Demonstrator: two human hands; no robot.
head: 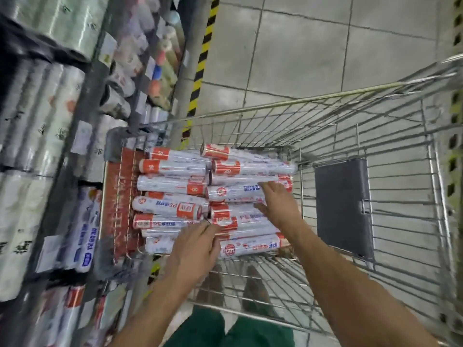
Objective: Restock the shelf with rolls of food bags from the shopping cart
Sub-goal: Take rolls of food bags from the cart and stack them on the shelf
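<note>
A shop aisle with a grey tiled floor (pixel 300 46) runs past a shelf (pixel 72 136) on the left, with a yellow-and-black striped strip (pixel 200 63) along its foot. The rolls of food bags (pixel 172 169) lie in the shopping cart (pixel 325 116), stacked on their sides in two side-by-side piles at the cart's end nearest the shelf. They are white with red-orange labels and blue print.

The right grip (pixel 278 204) is spread wide over the right pile. Its fingers lie along the top of one roll (pixel 233 192), and the thumb reaches to that roll's lower side, so the hand spans it without clasping it. The left grip (pixel 198 246) reaches in from below, with its fingertips on the rolls where the two piles meet. Motion blur hides whether they pinch anything.

A red printed board (pixel 117 201) stands against the cart's wire wall behind the left pile. A dark grey flap (pixel 343 209) lies against the mesh at the cart's other end. The shelf holds more plastic-wrapped rolls (pixel 37 108), all blurred, with price tags (pixel 81 139) along its rails. Green trousers (pixel 225 329) show at the bottom edge.
</note>
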